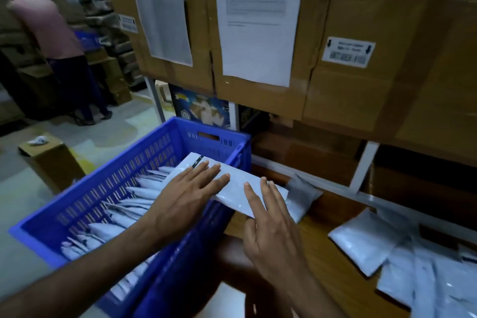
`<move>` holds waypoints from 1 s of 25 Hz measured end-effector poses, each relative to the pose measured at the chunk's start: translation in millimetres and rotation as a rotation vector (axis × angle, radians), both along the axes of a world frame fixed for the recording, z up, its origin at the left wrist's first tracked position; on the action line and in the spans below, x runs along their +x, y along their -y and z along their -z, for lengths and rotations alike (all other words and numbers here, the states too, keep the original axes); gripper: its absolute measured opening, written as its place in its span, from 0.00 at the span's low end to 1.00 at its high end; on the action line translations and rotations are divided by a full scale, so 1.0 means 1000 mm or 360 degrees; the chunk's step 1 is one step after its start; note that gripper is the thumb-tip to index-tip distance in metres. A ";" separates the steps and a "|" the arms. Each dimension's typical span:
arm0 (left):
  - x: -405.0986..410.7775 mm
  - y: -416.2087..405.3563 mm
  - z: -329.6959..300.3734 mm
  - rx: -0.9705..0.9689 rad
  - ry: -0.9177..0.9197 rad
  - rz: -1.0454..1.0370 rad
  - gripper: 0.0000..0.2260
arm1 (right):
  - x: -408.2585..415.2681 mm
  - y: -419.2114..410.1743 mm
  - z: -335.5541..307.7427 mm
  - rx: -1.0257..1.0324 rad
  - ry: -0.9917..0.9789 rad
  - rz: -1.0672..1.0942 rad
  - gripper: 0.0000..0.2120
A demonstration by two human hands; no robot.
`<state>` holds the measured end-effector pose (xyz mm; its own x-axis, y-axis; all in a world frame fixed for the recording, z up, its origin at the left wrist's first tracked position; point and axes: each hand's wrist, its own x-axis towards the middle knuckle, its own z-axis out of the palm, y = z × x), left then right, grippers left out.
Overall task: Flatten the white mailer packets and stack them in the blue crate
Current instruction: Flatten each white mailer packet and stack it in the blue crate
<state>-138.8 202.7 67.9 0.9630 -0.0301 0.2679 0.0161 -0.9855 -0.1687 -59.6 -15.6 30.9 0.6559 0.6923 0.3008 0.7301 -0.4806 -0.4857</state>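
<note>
From the head view, a white packet (229, 183) lies across the right rim of the blue crate (144, 152), partly over the wooden table (333, 261). The left hand (188, 196) lies flat on the packet with straight fingers; the right hand (271, 224) presses its near corner, fingers extended, thumb at the edge. More packets (116, 219) stand in rows inside the crate. Loose packets (402, 261) lie on the table at right, under cardboard boxes (361, 20).

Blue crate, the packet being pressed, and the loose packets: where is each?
blue crate (211, 128): head view, far rim.
white mailer packet (233, 190): head view, bare middle between the hands.
loose packets (366, 245): head view, nearest one's face.
</note>
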 end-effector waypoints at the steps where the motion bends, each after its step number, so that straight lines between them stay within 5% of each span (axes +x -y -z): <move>1: 0.000 -0.022 0.001 -0.0021 0.0023 -0.0003 0.33 | 0.001 -0.022 -0.002 -0.0001 0.0031 0.0002 0.35; 8: 0.039 -0.178 0.014 -0.0116 -0.0080 -0.0077 0.27 | 0.029 -0.188 -0.007 -0.0294 0.0212 0.0283 0.32; 17: 0.124 -0.261 0.076 -0.0291 -0.0818 -0.0079 0.31 | 0.091 -0.300 0.023 -0.1016 -0.0635 0.0579 0.35; 25: 0.147 -0.265 0.098 -0.0569 -0.1255 0.0071 0.18 | 0.098 -0.307 0.039 -0.1320 -0.0999 0.0355 0.34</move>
<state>8.3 467.8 -30.6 0.8716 -0.1137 -0.4769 -0.0149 -0.9785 0.2059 38.2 291.0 -8.2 0.6671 0.3706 -0.6463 0.3170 -0.9262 -0.2039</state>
